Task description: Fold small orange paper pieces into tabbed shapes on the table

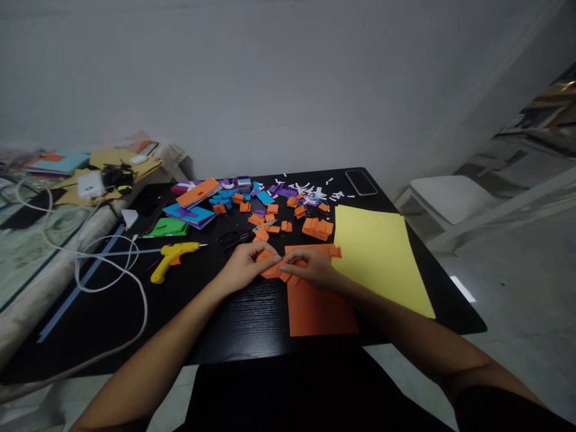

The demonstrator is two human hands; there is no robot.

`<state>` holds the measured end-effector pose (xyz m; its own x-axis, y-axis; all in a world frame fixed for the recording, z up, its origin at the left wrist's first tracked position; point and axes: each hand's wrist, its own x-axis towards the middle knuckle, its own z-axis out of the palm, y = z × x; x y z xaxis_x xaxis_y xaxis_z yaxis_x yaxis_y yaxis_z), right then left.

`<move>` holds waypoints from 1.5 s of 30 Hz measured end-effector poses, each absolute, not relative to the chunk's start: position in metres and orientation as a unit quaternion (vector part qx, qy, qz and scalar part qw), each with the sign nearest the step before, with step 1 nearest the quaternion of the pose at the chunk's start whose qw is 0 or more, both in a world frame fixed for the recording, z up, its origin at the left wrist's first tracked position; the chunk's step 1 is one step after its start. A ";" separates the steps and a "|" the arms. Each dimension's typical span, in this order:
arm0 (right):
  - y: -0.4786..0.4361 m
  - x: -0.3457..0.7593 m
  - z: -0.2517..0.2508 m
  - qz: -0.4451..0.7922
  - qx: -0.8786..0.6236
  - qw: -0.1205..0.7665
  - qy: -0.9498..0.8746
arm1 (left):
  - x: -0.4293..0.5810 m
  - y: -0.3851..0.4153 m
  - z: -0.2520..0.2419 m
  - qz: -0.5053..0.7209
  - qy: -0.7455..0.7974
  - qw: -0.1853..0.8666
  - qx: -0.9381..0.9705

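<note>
Both my hands meet over the near middle of the black table, fingers pinched on small orange paper pieces. My left hand (246, 264) grips a folded orange paper piece (270, 268) from the left. From the right, my right hand (312, 267) pinches at its other side, fingertips close to the left thumb. Beneath the right hand lies a flat orange paper sheet (319, 312). A small orange paper tab (335, 251) rests at that sheet's upper right corner. Just beyond the hands, several folded orange pieces (272, 219) are scattered, with scissors (234, 239) beside them. The fingers partly hide the held paper.
Yellow paper sheets (378, 252) lie at right, a phone (361, 182) behind them. A yellow glue gun (175, 259) and white cable (139, 288) lie left. White paper scraps (310, 195), a green paper stack (167, 227) and an orange paper stack (318, 228) also stand around. A white stool (450, 198) is beyond.
</note>
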<state>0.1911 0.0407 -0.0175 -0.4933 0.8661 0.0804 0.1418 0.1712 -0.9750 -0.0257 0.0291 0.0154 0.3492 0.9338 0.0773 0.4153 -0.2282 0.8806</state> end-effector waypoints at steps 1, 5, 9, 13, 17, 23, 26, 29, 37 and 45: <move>0.041 0.191 -0.017 0.527 -0.367 0.341 -0.687 | -0.026 0.029 0.016 0.320 0.472 0.402 0.716; 0.041 0.191 -0.017 0.522 -0.356 0.333 -0.700 | -0.025 0.029 0.016 0.314 0.472 0.395 0.723; 0.039 0.191 -0.014 0.528 -0.352 0.328 -0.700 | -0.025 0.029 0.016 0.305 0.476 0.393 0.725; 0.036 0.189 -0.015 0.548 -0.353 0.320 -0.688 | -0.025 0.029 0.015 0.308 0.470 0.405 0.721; 0.037 0.189 -0.018 0.555 -0.348 0.317 -0.686 | -0.023 0.028 0.014 0.310 0.467 0.413 0.718; 0.041 0.194 -0.012 0.565 -0.345 0.279 -0.695 | -0.028 0.032 0.015 0.312 0.482 0.429 0.697; 0.041 0.193 -0.010 0.585 -0.346 0.272 -0.681 | -0.032 0.035 0.016 0.340 0.489 0.420 0.684; 0.039 0.191 -0.010 0.613 -0.349 0.298 -0.643 | -0.032 0.036 0.019 0.377 0.496 0.420 0.660; 0.045 0.187 -0.016 0.631 -0.373 0.423 -0.533 | -0.022 0.034 0.019 0.410 0.468 0.482 0.617; 0.049 0.187 -0.025 0.660 -0.361 0.446 -0.485 | -0.008 0.026 0.000 0.385 0.471 0.441 0.660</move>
